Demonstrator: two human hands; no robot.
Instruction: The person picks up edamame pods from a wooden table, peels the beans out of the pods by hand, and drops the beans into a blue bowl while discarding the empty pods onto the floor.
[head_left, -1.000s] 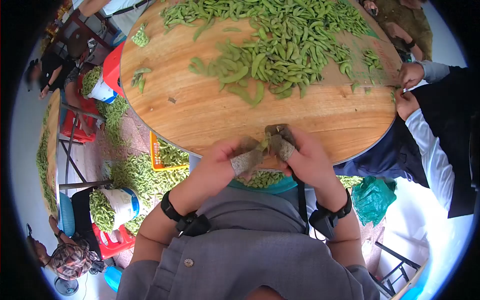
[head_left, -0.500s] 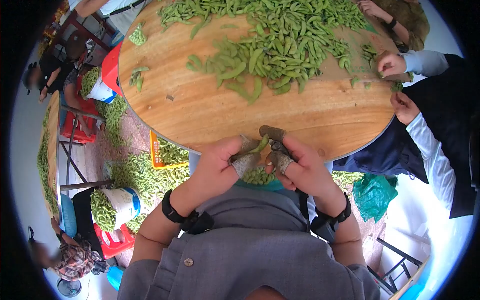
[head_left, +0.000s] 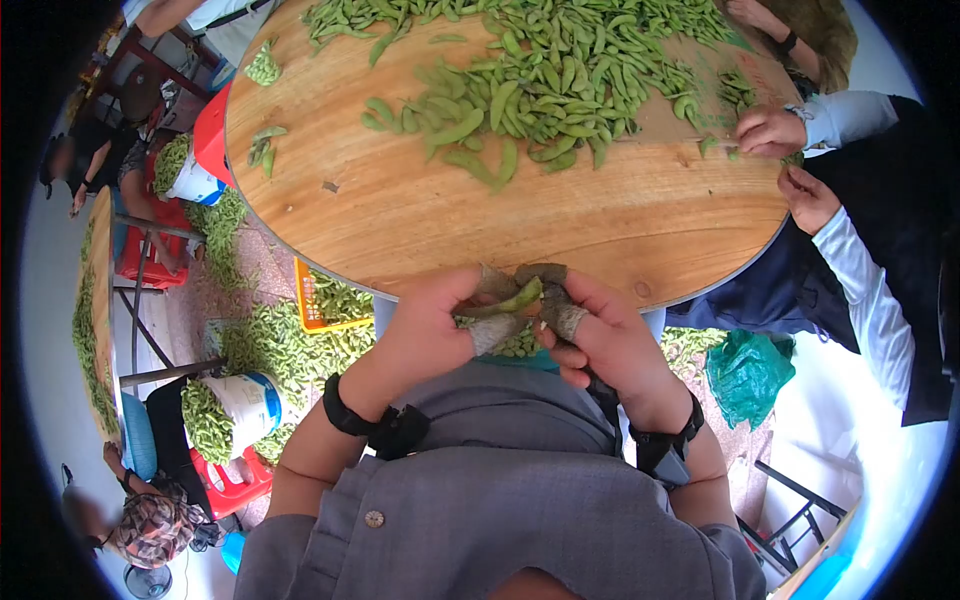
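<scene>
Between my two hands, at the table's near edge, is a green bean pod [head_left: 515, 302]. My left hand [head_left: 450, 315] pinches the pod between covered fingertips. Grey-brown coverings also wrap the fingertips of my right hand [head_left: 600, 325], whose fingers close at the pod's right end. Below both hands, partly hidden, a heap of green beans [head_left: 518, 344] shows in a teal container. A large pile of pods [head_left: 570, 85] lies on the far side of the wooden table [head_left: 400, 225].
At the right, a co-worker's hands [head_left: 790, 160] are at the table edge. A green bag [head_left: 750, 375] lies on the floor. To the left are a yellow crate [head_left: 308, 300], a white bucket [head_left: 250, 405], a red stool [head_left: 235, 485], loose pods and other people.
My hands have come closer together, and the pod now lies flatter between them. The co-worker's upper hand has moved left. The table and its pile have shifted slightly left and up in view.
</scene>
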